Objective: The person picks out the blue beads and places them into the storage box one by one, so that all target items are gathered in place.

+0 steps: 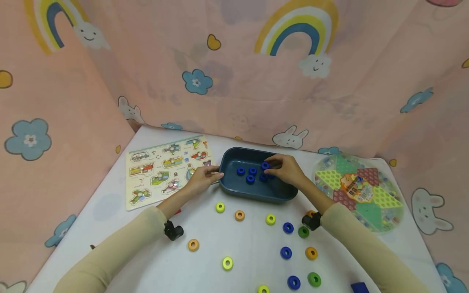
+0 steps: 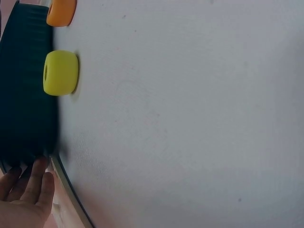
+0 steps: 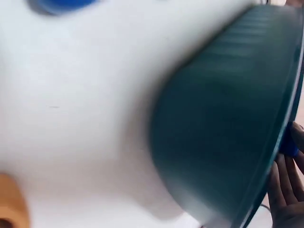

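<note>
A blue ring [image 1: 265, 165] is held within the outline of a dark tub [image 1: 256, 196], near the tub's middle and close to other blue rings [image 1: 250, 179]. It is pinched between thumb and fingers by the right hand [image 1: 289, 169], whose grip is narrowed to the ring. The tub's left end is touched by the fairly straight fingers of the left hand [image 1: 200, 179]; whether the rim is pinched in that grip cannot be told.

For a tidy placement, the ring is probably best lowered close to the tub's floor before being released, lest it be bounced or rolled, with the left end kept steadied. Loose blue rings [image 1: 286, 252] are scattered in front of the tub.

Inside the tub, some rings are partly covered by the right hand, so no sure count can be made. In front of it, an orange ring [image 1: 310, 213] is partly masked by a wrist camera [image 1: 312, 221], a red thing [image 1: 178, 211] is mostly hidden, and a blue block [image 1: 360, 287] is cut off.
</note>
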`<state>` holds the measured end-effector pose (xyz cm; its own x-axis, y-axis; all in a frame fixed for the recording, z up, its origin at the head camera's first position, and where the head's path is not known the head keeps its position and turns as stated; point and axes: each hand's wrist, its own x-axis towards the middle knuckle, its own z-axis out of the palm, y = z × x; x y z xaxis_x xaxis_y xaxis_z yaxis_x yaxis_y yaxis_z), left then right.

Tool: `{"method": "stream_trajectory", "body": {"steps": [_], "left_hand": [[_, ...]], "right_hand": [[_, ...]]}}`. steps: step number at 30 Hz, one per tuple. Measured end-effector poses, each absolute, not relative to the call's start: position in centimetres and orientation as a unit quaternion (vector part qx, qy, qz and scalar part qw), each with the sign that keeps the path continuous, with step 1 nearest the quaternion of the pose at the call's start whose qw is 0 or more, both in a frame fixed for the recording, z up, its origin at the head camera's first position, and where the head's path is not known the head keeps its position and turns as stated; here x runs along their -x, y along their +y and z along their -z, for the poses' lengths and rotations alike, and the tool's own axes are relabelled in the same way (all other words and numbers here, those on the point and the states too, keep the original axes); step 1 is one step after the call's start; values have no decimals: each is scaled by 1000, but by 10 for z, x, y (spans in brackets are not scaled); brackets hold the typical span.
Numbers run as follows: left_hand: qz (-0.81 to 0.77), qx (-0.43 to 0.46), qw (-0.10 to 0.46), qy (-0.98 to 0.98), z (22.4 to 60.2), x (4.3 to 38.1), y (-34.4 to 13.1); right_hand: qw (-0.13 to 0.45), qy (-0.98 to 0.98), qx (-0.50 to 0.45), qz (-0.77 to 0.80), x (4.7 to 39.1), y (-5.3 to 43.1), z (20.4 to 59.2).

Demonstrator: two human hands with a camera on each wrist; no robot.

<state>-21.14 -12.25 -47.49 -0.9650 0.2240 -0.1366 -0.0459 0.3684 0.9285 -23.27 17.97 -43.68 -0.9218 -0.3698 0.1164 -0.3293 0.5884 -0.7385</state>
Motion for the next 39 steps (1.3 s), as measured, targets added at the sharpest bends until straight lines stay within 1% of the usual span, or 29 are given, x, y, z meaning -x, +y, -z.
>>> {"method": "stream_trajectory", "body": {"steps": [6, 10, 15, 18, 20, 24, 25, 28, 31, 34, 39], "left_hand": [[-565, -52, 126, 814, 474, 211, -122], [-564, -55, 124, 815, 473, 211, -122], [-560, -57, 125, 817, 472, 211, -120], [-560, -61, 126, 817, 466, 208, -118], [-558, -61, 127, 818, 468, 209, -118], [-555, -51, 130, 820, 468, 210, -121], [-554, -52, 129, 821, 473, 212, -123], [-554, -52, 131, 821, 472, 211, -125], [-552, -53, 132, 822, 472, 211, -126], [-553, -54, 131, 821, 472, 212, -126], [-557, -58, 130, 818, 473, 213, -124]], "right_hand": [[56, 897, 192, 394, 249, 171, 442], [43, 897, 193, 396, 249, 173, 444], [24, 889, 200, 410, 240, 183, 441], [19, 880, 210, 426, 225, 189, 436], [15, 872, 212, 442, 208, 190, 427], [7, 856, 213, 470, 166, 188, 406], [4, 854, 209, 477, 155, 187, 401], [-10, 843, 203, 498, 127, 188, 398], [-25, 839, 205, 504, 110, 199, 417], [-18, 848, 197, 492, 99, 212, 442], [27, 883, 157, 441, 84, 229, 470]]}}
